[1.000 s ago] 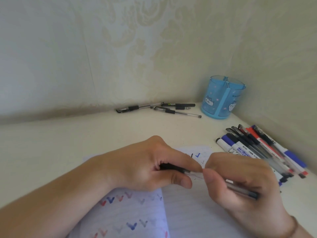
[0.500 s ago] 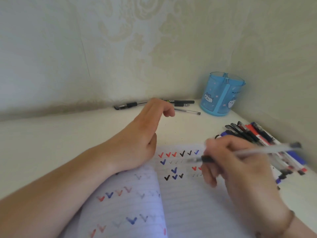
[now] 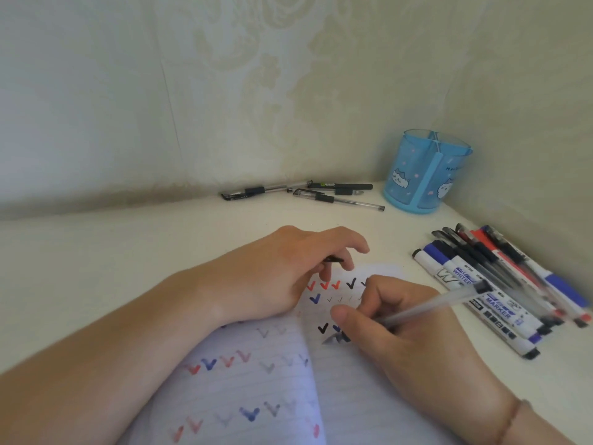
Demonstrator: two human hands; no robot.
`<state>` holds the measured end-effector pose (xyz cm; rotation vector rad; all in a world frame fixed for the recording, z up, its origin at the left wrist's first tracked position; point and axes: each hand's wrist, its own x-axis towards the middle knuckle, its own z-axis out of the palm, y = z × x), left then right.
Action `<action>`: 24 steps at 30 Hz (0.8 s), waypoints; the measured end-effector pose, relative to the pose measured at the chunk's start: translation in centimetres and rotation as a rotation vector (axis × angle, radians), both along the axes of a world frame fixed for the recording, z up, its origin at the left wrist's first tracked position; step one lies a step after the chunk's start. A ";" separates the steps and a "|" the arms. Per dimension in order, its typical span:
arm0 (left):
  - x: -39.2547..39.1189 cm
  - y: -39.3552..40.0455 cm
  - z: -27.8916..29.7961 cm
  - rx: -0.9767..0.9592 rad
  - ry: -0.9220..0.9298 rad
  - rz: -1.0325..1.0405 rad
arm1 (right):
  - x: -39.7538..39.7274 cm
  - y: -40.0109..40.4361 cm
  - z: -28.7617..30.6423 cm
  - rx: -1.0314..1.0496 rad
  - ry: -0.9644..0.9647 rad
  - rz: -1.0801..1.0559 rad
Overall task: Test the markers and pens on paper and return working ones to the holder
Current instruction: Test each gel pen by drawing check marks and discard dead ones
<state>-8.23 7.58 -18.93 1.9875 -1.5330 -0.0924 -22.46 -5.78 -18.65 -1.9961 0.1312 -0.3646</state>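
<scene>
translucent plastic holder (image 3: 426,175), lined paper (image 3: 256,390), matt table (image 3: 96,268)

Two hands work over the paper: the left hand (image 3: 282,271) and the right hand (image 3: 404,326). One clear pen (image 3: 426,308) sits in the right grip, and one black cap (image 3: 333,259) in the left. One blue holder (image 3: 425,173) stands beyond both grips. Three pens (image 3: 301,192) lie loose beyond the left grip. A heap of markers and pens (image 3: 500,284) lies just right of the right grip, too overlapped to count exactly. One notebook (image 3: 256,380) lies open.

Right hand (image 3: 401,329) grips a clear pen (image 3: 426,308), tip on the notebook (image 3: 337,396); left hand (image 3: 288,268) pinches its black cap (image 3: 333,259); blue holder (image 3: 423,171) at two o'clock.
</scene>
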 end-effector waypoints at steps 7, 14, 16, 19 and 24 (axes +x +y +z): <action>-0.1 0.1 0.1 -0.002 -0.013 -0.012 | 0.1 -0.2 -0.1 -0.072 0.013 -0.001; -0.1 0.1 0.2 -0.066 0.002 -0.082 | 0.2 -0.1 -0.1 -0.074 -0.010 -0.020; -0.1 0.1 0.0 -0.049 0.013 -0.060 | 0.2 -0.1 -0.2 -0.072 -0.017 -0.031; 0.0 0.0 -0.1 -0.033 0.064 -0.021 | 0.1 -0.2 -0.3 -0.076 -0.001 -0.039; -0.1 0.0 0.3 -0.096 0.079 0.039 | 0.1 -0.4 0.5 0.247 -0.053 -0.111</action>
